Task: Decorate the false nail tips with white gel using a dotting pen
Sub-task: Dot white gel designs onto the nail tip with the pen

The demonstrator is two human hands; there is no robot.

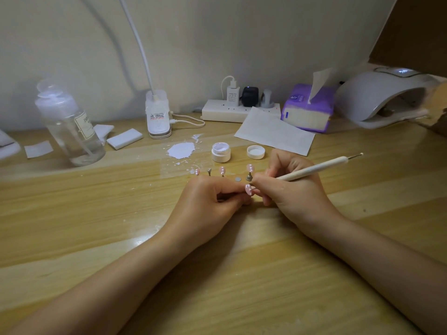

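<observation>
**Dotting a pink tip held over the desk**

Two bare forearms are reaching in from the near edge of the wooden desk (72,213), meeting just on the near side of the open gel pot (221,152). The left hand (212,201) is curling its fingers around a small stand, pinching it so that the pink nail tip (248,189) on top is facing up. The right hand (287,187) is gripping the dotting pen (314,168) like a pencil, its near metal end touching or almost touching that tip; which of the two cannot be told. The pen's far ball end is pointing away to the right of the pot.

Judging from this, the dotting step itself is under way, and several tips are already carrying white dots: three dotted tips (222,170) are standing on little metal stands just on the near side of the pot, with two bare stands among them. The next move is probably calling for a light, steady touch and a fresh pick-up of gel.

The pot is a squat white cylinder holding glossy white gel; its round lid (255,151) is lying just right of it. Left of the pot, a smear of white gel (181,150) is spreading over a clear film. The pen shaft is looking matte and pale, the tips smooth and shiny.
</observation>
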